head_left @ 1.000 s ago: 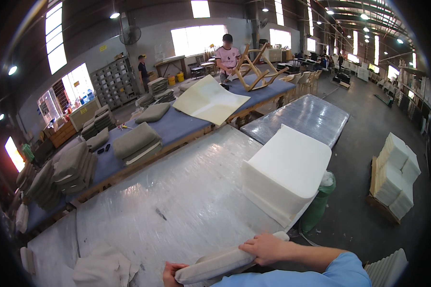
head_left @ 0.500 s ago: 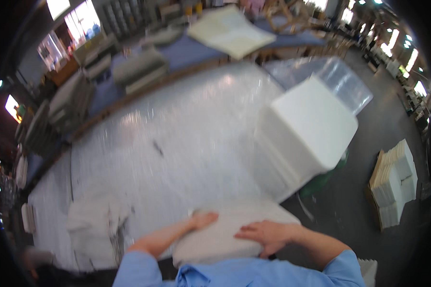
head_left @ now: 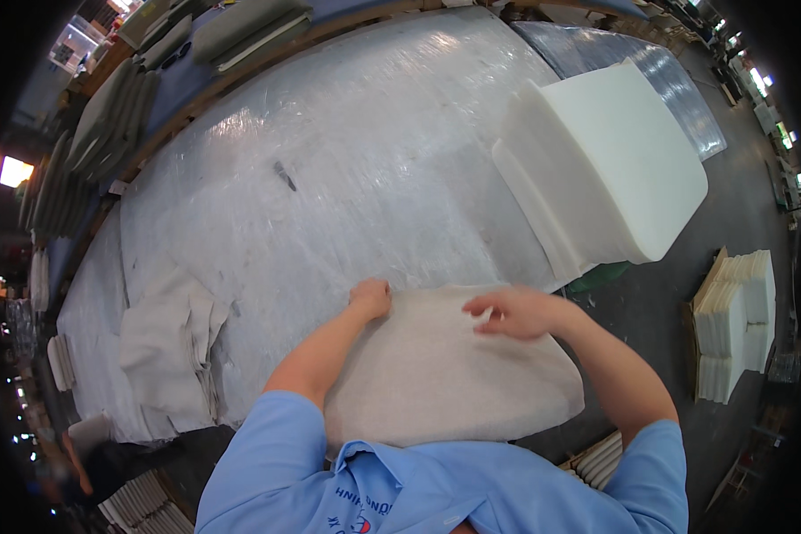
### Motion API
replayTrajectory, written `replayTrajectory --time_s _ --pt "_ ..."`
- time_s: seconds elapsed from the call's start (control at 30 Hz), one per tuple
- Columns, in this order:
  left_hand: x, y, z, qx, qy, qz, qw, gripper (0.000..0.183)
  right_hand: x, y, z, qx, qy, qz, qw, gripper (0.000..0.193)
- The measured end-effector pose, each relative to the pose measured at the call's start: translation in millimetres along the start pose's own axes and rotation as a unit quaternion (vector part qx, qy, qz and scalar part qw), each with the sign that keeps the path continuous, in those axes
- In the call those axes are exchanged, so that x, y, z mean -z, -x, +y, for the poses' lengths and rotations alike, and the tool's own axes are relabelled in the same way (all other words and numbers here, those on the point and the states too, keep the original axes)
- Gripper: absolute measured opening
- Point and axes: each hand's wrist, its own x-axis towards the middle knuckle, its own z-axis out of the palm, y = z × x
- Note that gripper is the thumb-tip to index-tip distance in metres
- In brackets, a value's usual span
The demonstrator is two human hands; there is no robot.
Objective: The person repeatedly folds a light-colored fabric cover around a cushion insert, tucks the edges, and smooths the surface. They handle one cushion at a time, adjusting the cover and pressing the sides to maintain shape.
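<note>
A pale beige fabric-covered cushion (head_left: 454,374) lies at the table's near edge, close against my body. My left hand (head_left: 371,298) is closed at the cushion's far left corner, with its fingers curled on the edge of the cover. Over the far right part of the cushion is my right hand (head_left: 516,313), slightly blurred. Its fingers are bent but apart, and nothing shows between them. I cannot tell whether its fingertips touch the fabric.
Plastic film covers the table (head_left: 329,205). Folded beige cloth pieces (head_left: 171,347) lie at left, a small dark tool (head_left: 285,176) farther back. White foam sheets (head_left: 627,165) are stacked at the far right. More foam (head_left: 734,325) stands beyond the table. Grey cushions (head_left: 249,31) line the back bench.
My left hand has gone from lying on the cushion to closing at its far left corner. The right hand has lifted and moved away from my body. The view has tilted down.
</note>
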Motion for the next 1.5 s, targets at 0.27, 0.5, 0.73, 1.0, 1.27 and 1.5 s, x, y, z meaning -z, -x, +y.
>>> replayTrajectory --time_s 0.27,0.5,0.73,1.0,1.27,1.5 --pt "-3 17 -23 -0.031 0.331 0.053 0.942 0.023 -1 -152 55 -0.159 -0.039 0.025 0.986 0.074" --pt "-12 27 -26 -0.043 0.326 0.123 0.936 0.027 -63 -215 70 -0.121 -0.028 0.016 0.992 0.032" --pt "-6 20 -13 -0.032 0.344 0.015 0.938 0.034 -35 -184 114 -0.252 0.024 -0.027 0.967 0.035" --pt "8 -9 23 0.007 0.098 -0.107 0.989 0.048 -67 -207 107 -0.333 -0.069 0.157 0.927 0.043" --pt "-12 -18 48 0.057 0.077 0.03 0.995 0.045 -71 -196 97 -0.316 -0.124 0.276 0.899 0.039" --pt "-20 -35 43 0.068 0.1 0.054 0.991 0.046 -72 -214 106 -0.327 -0.094 0.274 0.9 0.036"
